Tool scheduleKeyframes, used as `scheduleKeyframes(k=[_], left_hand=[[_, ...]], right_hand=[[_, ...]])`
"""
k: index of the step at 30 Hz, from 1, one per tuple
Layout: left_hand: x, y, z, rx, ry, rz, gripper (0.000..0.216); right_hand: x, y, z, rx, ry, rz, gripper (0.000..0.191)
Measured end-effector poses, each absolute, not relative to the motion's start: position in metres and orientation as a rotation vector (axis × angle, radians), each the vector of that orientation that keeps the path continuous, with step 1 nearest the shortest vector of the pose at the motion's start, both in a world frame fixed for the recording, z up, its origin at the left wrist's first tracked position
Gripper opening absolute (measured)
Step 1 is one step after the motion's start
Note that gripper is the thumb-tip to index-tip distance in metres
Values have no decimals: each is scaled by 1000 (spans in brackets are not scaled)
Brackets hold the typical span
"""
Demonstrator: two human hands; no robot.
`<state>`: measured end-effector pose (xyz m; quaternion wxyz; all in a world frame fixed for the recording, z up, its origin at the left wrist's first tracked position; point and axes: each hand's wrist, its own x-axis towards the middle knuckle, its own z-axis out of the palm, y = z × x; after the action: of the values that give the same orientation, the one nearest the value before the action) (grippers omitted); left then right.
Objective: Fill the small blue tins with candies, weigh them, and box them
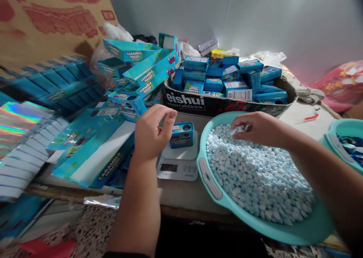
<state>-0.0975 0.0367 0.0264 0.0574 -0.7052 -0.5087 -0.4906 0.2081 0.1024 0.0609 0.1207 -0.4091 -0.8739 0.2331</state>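
A small blue candy tin (182,134) stands on a white digital scale (178,162) at the middle of the table. My left hand (151,132) hovers just left of the tin, fingers curled, holding nothing that I can see. My right hand (253,128) rests in a turquoise basin (210,179) full of pale blue-white tablets (255,175), pinching a few tablets between its fingertips.
A cardboard tray (227,103) packed with several blue tins sits behind the scale. Flat and folded blue "Caramelo Macizo" cartons (93,152) and holographic sheets (19,137) pile up at the left. A second turquoise basin (344,141) shows at the right edge.
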Motion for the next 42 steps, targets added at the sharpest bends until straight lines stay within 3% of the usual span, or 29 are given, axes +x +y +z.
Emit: scheduleKeyframes(k=[14, 23, 27, 29, 32, 34, 38, 42], left_hand=[[-97, 33, 28, -1980, -1589, -1540, 37], [-98, 32, 29, -1959, -1609, -1553, 39], [-100, 33, 28, -2237, -1731, -1493, 25], [-101, 34, 25, -2507, -1877, -1295, 39], [-101, 38, 19, -2605, -2048, -995, 65], [-97, 41, 16, -2421, -2074, -1031, 73], [-74, 43, 13, -2178, -1606, -1184, 49], [-46, 37, 12, -2335, -1090, -974, 38]], right_hand=[[183, 86, 47, -641, -2682, 800, 38], [177, 85, 42, -596, -2825, 809, 25], [181, 85, 47, -671, -2867, 824, 15], [181, 86, 46, -701, -2823, 881, 13], [176, 87, 39, -906, -2527, 1072, 21], [171, 88, 33, -1092, -2166, 1241, 29], [160, 86, 32, -1069, -1327, 1804, 38], [154, 77, 41, -844, -761, 2218, 46]])
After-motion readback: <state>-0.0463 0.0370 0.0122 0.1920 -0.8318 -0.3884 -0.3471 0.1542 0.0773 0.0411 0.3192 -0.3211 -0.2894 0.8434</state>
